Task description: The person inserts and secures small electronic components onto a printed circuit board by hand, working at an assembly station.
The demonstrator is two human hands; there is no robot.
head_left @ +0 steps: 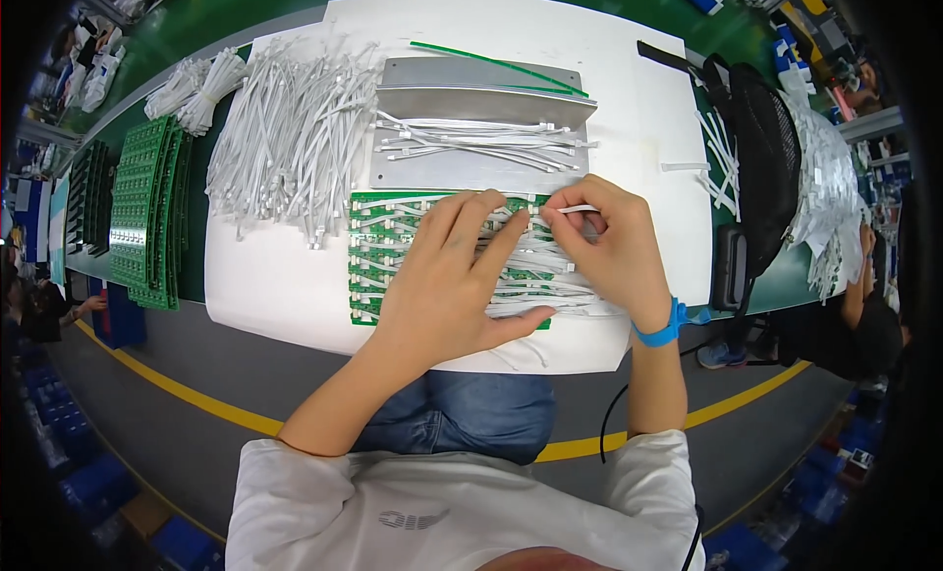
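A green circuit board [361, 274] lies on white sheeting in front of me, with rows of small white connectors and many white cables spread across it. My left hand [437, 276] rests over the board, its fingers stretched out and fingertips near the board's far edge. Between thumb and forefinger my right hand [609, 239] pinches a white cable [580, 208] at the far right part of the board. A blue wrist strap [663, 325] is on my right wrist. Parts of the board and cables are hidden under both hands.
Beyond the board stands a bent grey metal plate [442, 168] bearing white cables and a green strip [496, 65]. A large pile of white cables [285, 129] lies left. Further left are stacked green boards [147, 212]; a black bag [766, 168] sits right.
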